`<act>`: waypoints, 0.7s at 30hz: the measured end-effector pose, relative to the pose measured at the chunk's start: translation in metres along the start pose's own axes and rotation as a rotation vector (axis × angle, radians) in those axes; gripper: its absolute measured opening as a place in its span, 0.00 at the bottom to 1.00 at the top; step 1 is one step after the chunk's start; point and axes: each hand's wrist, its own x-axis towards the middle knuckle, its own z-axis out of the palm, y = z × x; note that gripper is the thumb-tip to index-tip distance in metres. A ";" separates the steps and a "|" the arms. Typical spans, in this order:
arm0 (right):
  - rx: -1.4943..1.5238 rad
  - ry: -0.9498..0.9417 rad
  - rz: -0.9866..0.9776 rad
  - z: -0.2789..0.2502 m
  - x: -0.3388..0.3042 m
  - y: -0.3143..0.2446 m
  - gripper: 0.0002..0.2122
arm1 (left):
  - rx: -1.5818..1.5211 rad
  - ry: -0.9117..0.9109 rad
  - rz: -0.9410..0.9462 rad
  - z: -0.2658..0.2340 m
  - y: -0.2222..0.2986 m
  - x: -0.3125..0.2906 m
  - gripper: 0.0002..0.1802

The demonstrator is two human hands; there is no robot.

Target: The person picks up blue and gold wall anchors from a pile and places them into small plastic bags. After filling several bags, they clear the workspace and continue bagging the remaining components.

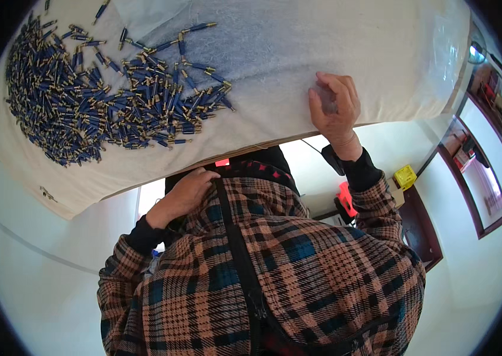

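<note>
I judged a pause: right hand (pixel 340 114) gaped right of the blue pieces (pixel 93 101), left hand (pixel 188 194) below them, grip unclear; picking required reaching.

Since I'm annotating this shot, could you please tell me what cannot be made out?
Head view:
Left hand: palm side, hidden behind its own back.
Blue-and-gold pieces: lower layers, covered by those on top.
Loose piece at upper left: far end, cut off by top edge.

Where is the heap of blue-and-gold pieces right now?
In the head view, the heap lies toward the left on the pale cloth, left of the right hand and beyond the left hand.
</note>
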 end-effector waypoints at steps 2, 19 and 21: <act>-0.013 -0.026 -0.024 0.001 0.002 0.005 0.15 | -0.019 0.021 -0.049 0.005 -0.021 0.001 0.14; -0.267 -0.057 -0.110 0.014 -0.007 -0.002 0.16 | -0.535 0.055 -0.371 0.035 -0.227 0.014 0.16; -0.316 -0.054 -0.128 0.016 -0.003 -0.005 0.15 | -0.506 0.033 -0.363 0.038 -0.239 0.013 0.16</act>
